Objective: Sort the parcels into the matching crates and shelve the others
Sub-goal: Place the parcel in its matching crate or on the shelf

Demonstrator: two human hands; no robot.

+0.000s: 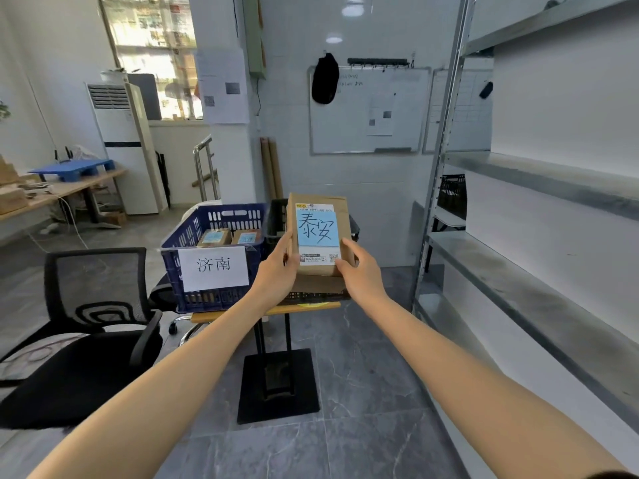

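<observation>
Your bare forearms point(193, 368) fill the bottom of the view, stretched fwd. Your left hand point(276, 274) and right hand point(359, 271) hold one parcel point(318, 233) upright btw them, in the air in front of the black crate point(276, 216). Your fingers point(349, 248) are curled round its lower side edges, thumbs on the front face.

Progress: early to mid, I'd judge. Two parcels point(214, 237) lie in the blue crate point(193, 236). The shelf unit point(518, 271) on your right shows nothing on the boards in view. The held parcel's note reads 泰安 and the blue crate's sign point(213, 267) reads 济南, so no match there. The black crate's sign is hidden, so can't tell if it fits; otherwise it prob. goes on the shelf.

Materials: the parcel is a plain brown cardboard box, rigid and flat-sided, w/ a white printed label and a smooth blue paper note point(318, 228). Both crates are slotted hard plastic, side by side on a small wood-topped counter point(242, 314). The shelves are dull grey metal w/ scuffed boards.
</observation>
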